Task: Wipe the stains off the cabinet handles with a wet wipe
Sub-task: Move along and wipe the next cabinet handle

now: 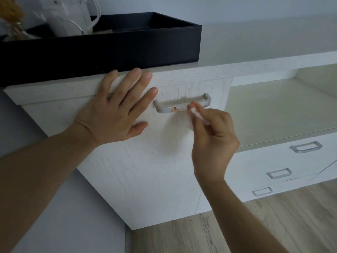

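The wet wipe (196,114) — soft, limp and light, probably best kept bunched at the fingertips — is pinched in the right grip (215,139) at the stiff grey handle (164,109), just beside its orange stain (176,109), while the left grip (113,114) lies spread flat on the cabinet front (145,161).

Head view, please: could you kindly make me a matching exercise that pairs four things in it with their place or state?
1. left hand
2. right hand
3. black tray
4. orange stain

A. sits on the cabinet top
B. on the grey handle
C. lies flat against the cabinet front
D. pinches the white wipe

Pairs: 1-C, 2-D, 3-A, 4-B.
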